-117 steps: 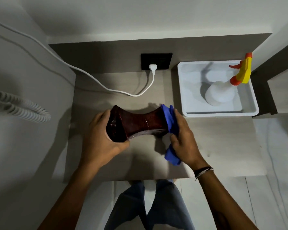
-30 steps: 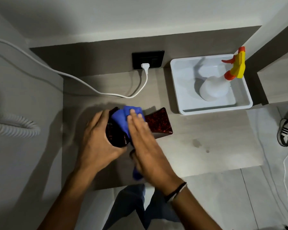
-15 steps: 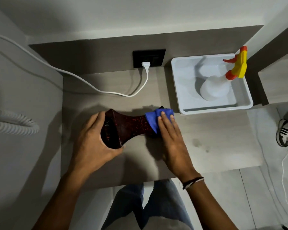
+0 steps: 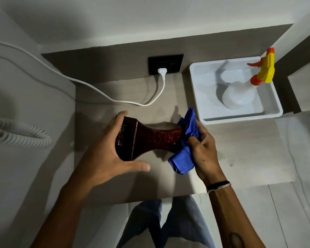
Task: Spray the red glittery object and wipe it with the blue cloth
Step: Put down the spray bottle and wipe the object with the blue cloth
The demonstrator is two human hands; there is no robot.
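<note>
Head view showed 2 bare hands working over a pale wooden counter (image 4: 240, 154). Left hand (image 4: 104, 154) was wrapped around the wide left end of the red glittery object (image 4: 161, 138), fingers over its top edge and thumb stretched out below it, so the object lay on its side just above the counter's middle. Right hand (image 4: 202, 149) was closed on the blue cloth (image 4: 186, 145), which was bunched against the object's right end and covered it; a loose fold hung down toward the counter. A dark band circled the right wrist.

Beyond the cloth, a white tray (image 4: 240, 119) sat at the counter's back right corner, close to the cloth, whether touching was unclear. Inside it stood a spray bottle (image 4: 240, 97) with a yellow and orange trigger head. A white cable (image 4: 114, 100) ran across the counter to a plug in a black wall socket (image 4: 165, 66). A coiled cord (image 4: 18, 133) hung at the left.
</note>
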